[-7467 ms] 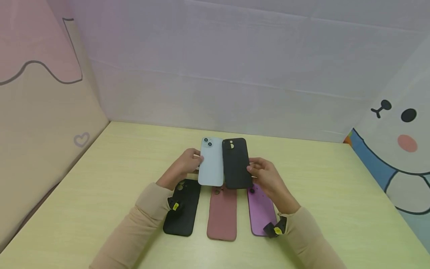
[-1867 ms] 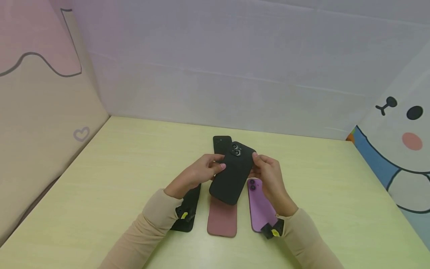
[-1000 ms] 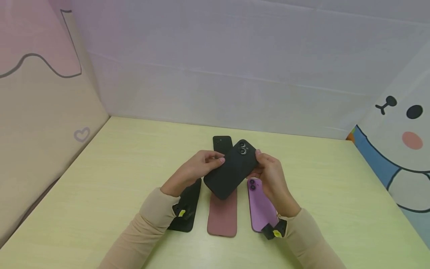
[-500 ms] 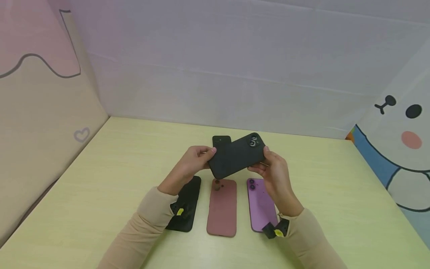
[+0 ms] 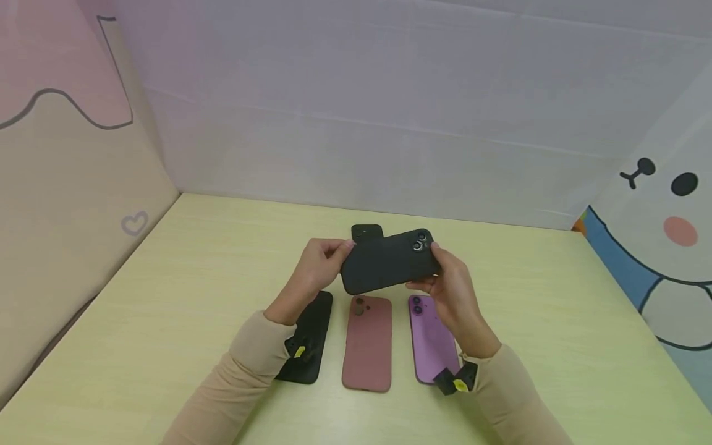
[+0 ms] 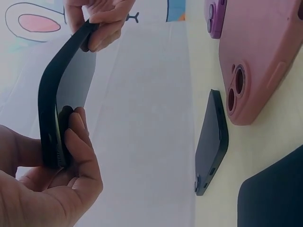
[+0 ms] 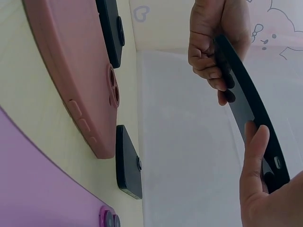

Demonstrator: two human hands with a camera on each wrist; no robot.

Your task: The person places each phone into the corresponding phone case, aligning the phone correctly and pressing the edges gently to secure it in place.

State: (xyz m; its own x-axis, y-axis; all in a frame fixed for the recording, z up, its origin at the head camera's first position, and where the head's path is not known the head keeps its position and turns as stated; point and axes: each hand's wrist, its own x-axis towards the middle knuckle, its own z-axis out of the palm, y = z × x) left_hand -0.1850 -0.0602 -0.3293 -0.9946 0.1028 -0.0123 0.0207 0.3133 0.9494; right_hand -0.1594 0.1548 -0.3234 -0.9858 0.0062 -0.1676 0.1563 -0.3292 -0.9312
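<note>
Above the table, both hands hold a phone in a black case [image 5: 386, 266], its back facing the head camera and its camera end at the right. My left hand [image 5: 317, 266] pinches the left end, thumb on the back and fingers beneath. At the camera end my right hand [image 5: 453, 284] grips the corner and edge. The case's long side looks curved in the left wrist view, where the phone's glossy front [image 6: 78, 75] shows inside it. In the right wrist view, the right thumb [image 7: 257, 146] lies along the case's edge. Fingers cover parts of both ends.
On the pale table [image 5: 222, 247] lie a black phone [image 5: 319, 327] under the left wrist, a rose phone [image 5: 367, 346] in the middle, and a purple phone [image 5: 434, 340] beside the right wrist. Another black phone [image 5: 364, 232] lies behind the held one. A pale cloth wall [image 5: 378, 123] stands at the back.
Earlier the left hand held a white phone and the right a separate black case; now both hold one black-cased phone. It has turned from upright to nearly level and moved up from the rose phone.
</note>
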